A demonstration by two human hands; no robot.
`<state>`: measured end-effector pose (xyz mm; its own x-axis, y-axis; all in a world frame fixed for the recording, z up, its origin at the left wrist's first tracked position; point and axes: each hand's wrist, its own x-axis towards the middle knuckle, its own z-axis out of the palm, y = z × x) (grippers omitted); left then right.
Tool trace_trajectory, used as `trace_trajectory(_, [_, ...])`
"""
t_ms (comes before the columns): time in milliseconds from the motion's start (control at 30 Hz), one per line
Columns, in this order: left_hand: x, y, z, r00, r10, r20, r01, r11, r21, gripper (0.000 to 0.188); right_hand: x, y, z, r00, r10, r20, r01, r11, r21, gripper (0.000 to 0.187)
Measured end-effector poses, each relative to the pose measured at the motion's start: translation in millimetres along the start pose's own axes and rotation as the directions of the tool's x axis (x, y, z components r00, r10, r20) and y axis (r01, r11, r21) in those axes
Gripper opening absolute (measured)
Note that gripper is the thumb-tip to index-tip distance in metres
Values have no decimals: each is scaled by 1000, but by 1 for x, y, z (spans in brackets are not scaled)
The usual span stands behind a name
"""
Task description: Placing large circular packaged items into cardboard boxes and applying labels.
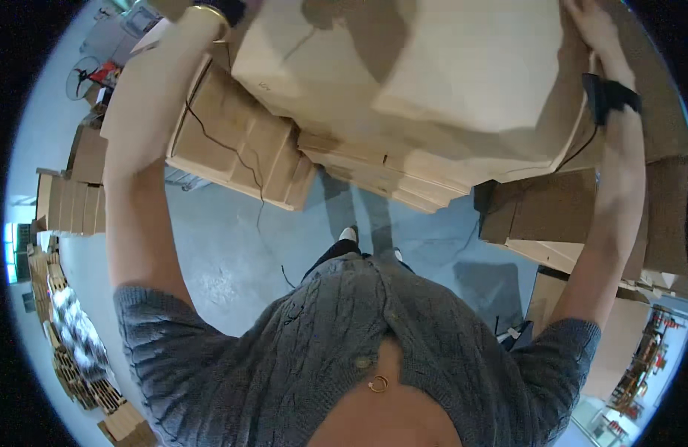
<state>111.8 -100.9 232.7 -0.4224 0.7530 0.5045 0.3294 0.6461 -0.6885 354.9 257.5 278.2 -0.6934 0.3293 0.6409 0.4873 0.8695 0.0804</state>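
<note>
A large cardboard box (471, 67) fills the upper middle, tilted, with shadows across its top. My right hand (596, 31) presses against the box's right side; its fingertips are cut off by the picture's upper edge. A dark band with a cord circles that wrist. My left arm reaches up along the box's left side. At its wrist are a gold bracelet and a dark band, and the hand itself lies beyond the upper edge. Under and beside the large box are more cardboard boxes (228, 138), one of them with a thin dark cord lying across it.
A lower stack of flat cartons (381, 175) stands below the large box. Brown boxes (549, 208) are on the right, near my right forearm. Further boxes (72, 201) and wooden pallets (76, 372) are at the left. A fan (81, 78) stands far left. Grey floor (232, 246) surrounds my feet.
</note>
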Motion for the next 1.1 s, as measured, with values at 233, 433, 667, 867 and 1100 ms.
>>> trace_trajectory(233, [-80, 61, 55, 728, 595, 341, -462, 793, -396, 66, -27, 1, 185, 405, 99, 909, -547, 822, 155, 81])
trace_trajectory(433, [-63, 77, 89, 501, 641, 582, 42, 653, -756, 96, -40, -15, 232, 224, -41, 974, -349, 930, 119, 87])
trace_trajectory(667, [-128, 75, 24, 805, 528, 270, -195, 666, -720, 93, 25, -21, 190, 479, -114, 870, -242, 936, 256, 93])
trace_trajectory(867, [-142, 97, 36, 979, 192, -73, -182, 643, -744, 95, 22, -49, 40, 970, -75, 232, -23, 919, 395, 75])
trace_trajectory(1100, [-150, 151, -3, 640, 583, -501, -766, 432, -476, 63, -31, -65, -71, 883, -175, -435, 296, 928, 226, 71])
